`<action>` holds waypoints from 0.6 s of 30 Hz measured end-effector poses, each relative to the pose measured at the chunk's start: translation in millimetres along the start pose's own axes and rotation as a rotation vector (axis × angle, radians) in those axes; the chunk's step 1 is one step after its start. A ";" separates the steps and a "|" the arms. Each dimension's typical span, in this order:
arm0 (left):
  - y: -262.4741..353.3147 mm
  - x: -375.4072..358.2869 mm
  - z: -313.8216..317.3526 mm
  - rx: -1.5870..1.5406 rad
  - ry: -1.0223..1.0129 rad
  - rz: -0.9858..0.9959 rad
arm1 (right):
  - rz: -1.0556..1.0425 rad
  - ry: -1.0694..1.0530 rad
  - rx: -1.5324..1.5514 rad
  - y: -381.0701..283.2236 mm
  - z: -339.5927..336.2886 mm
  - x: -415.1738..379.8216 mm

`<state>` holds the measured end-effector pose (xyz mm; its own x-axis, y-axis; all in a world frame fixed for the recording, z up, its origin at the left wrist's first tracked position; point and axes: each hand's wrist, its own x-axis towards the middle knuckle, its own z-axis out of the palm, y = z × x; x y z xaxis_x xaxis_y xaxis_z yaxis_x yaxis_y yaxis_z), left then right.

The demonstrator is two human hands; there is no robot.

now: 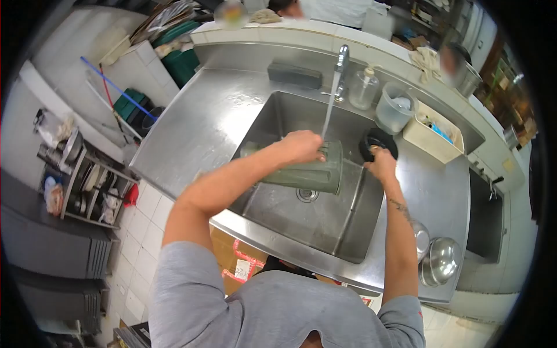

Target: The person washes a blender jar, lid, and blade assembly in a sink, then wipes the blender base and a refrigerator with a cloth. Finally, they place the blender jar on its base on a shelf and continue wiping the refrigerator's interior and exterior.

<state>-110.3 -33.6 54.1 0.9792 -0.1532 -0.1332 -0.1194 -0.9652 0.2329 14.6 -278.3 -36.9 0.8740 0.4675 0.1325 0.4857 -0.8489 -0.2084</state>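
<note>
A large, translucent green plastic container (313,178), shaped like a pitcher, lies on its side over the sink (272,211). My left hand (303,146) is closed on its upper side, close to the wider right end. Water runs from the faucet (342,61) down beside that hand. At the sink's right edge sits a round black bowl (380,139). My right hand (381,165) reaches to its near rim with the fingers bent together. Something small and pale shows at the fingertips, too small to name.
Behind the sink stand a clear pump bottle (364,88), a translucent bucket (395,107) and a cream bin (432,134) with a blue item. Metal bowls (441,261) rest at the counter's right front. A grey block (295,75) lies along the backsplash. People are beyond the wall.
</note>
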 end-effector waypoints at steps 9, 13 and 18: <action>25.6 -9.5 -57.5 0.556 -0.309 0.056 | -0.279 -0.068 0.122 -104.1 78.8 60.2; -3.2 -16.5 -53.4 0.659 -0.349 0.000 | -0.063 -0.089 0.195 -142.3 76.7 93.4; -61.7 -35.3 -83.6 0.750 -0.412 -0.016 | 0.199 -0.071 0.443 -166.4 82.7 118.9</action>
<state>-123.8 49.0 125.0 0.8610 -0.0634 -0.5046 -0.3259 -0.8305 -0.4518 38.9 -61.0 -66.6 0.9419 0.3355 -0.0154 0.2551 -0.7445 -0.6170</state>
